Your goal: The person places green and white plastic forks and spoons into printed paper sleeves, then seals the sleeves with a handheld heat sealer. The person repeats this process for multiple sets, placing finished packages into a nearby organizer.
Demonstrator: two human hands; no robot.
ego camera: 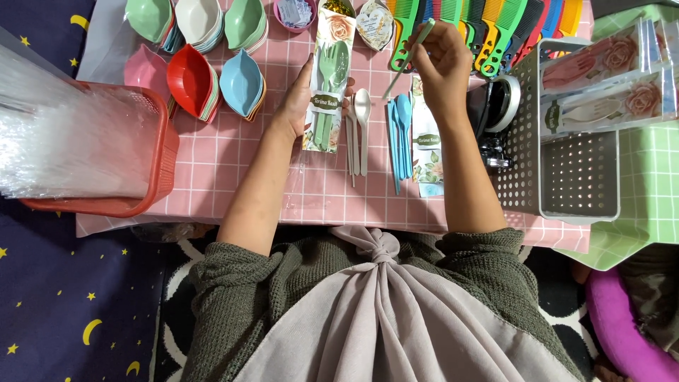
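My left hand [300, 95] holds a clear floral packet [327, 85] with a green spoon and fork inside, flat against the pink checked table [233, 163]. My right hand [442, 60] is raised above the table and pinches a thin light-green stick [409, 56] that slants down to the left. Between my hands lie white cutlery [357, 131] and blue cutlery [399, 138]. A floral card [426, 152] lies under my right forearm.
Coloured leaf-shaped bowls [212, 78] sit at the far left, a row of coloured combs [495, 28] at the far right. A red basket [152, 152] of clear bags stands at left. A grey perforated basket [566, 170] with finished packets stands at right, beside a black tape dispenser [491, 113].
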